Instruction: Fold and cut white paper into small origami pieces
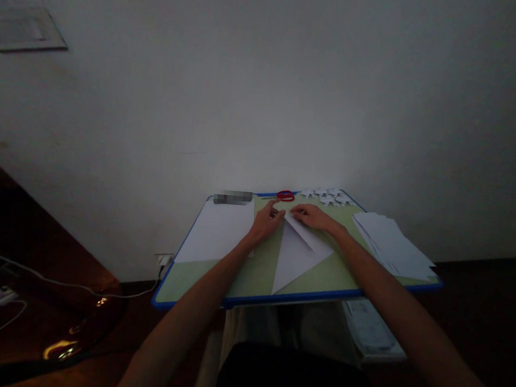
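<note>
Blue-rimmed green tabletop [187, 277], pale wall [294, 88] beyond. Folded white paper [295, 260] lies toward 6 o'clock, tip pointing to 12. Left hand [267, 221] at tip's 9 o'clock, right hand [312, 216] at 2; cannot tell whether fingers of either clamp it. White sheet [218, 232] at 9, loose stack [391, 244] at 3. Farther, red-handled scissors [285, 196] at 12, small folded pieces [327, 195] at 1.

A plain wall [266, 98], outlet [164, 260] and small table [254, 282] suggest a home.
</note>
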Available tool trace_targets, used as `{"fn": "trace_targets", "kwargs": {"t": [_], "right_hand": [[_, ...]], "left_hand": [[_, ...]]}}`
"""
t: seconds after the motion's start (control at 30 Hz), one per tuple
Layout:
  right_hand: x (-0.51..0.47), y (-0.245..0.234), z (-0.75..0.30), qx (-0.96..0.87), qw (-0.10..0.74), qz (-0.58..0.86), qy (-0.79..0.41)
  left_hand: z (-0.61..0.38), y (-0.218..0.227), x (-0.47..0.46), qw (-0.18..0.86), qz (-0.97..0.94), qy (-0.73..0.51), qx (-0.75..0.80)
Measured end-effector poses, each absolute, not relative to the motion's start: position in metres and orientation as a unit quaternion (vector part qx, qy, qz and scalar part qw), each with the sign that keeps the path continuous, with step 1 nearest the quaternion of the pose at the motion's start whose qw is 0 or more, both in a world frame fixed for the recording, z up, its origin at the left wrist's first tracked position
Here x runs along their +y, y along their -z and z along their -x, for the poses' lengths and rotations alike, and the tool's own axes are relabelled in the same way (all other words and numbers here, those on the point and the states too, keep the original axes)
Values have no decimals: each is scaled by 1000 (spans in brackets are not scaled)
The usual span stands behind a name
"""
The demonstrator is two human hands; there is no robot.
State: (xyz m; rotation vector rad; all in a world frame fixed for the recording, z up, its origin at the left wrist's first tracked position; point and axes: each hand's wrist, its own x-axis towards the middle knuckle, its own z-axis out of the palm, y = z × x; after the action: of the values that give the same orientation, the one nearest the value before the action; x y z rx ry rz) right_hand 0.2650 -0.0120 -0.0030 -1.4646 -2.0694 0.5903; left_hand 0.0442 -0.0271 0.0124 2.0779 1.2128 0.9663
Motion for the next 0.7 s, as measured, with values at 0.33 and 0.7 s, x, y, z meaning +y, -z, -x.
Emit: {"fn": "trace_targets", "kwargs": {"t": [0.33, 0.7], "right_hand": [[-11, 6, -267, -767, 263, 549, -204], [-15, 11, -260, -754, 251, 572, -204]], "left_hand": [[-48, -10, -30, 218, -763, -418, 442], [-39, -2, -27, 88, -823, -278, 488]]}}
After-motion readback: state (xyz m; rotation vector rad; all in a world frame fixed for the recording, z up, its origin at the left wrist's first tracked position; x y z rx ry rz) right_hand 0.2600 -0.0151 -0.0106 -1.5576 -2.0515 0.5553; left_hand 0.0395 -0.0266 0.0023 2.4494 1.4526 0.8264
